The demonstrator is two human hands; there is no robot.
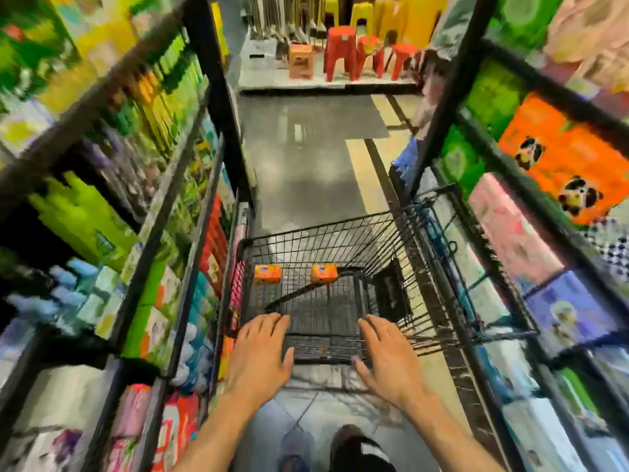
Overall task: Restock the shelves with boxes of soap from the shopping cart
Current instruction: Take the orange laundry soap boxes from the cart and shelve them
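Tall left shelves (112, 185) stand out past the left hand (260, 352), and tall right shelves (531, 185) stand out past the right hand (388, 359). Both are packed with bright things. They are too blurry to show where the soap goes.

The shopping cart (340, 233) sits right in front of both hands, in the middle of the aisle. Its near end is under the fingertips.

I think this is the moving step. The person looks to be at the cart, about to push it or stop it, and no box has been picked up yet.

Both hands are flat, with the fingers spread out and mostly straight. They hold nothing. They hover at the near edge of the cart, one on each side. I cannot tell if they touch the bar or are just above it.

Two small orange boxes of soap lie on the cart's wire bottom, at the far end, well away from the hands. The left soap box (267, 274) is straight ahead of the left hand. The right soap box (323, 273) is ahead and between the two hands, a bit closer to the left hand. The boxes sit apart from each other.

Next, I think a hand must reach forward and down into the cart, curl around one box, and lift it toward a shelf at the side.
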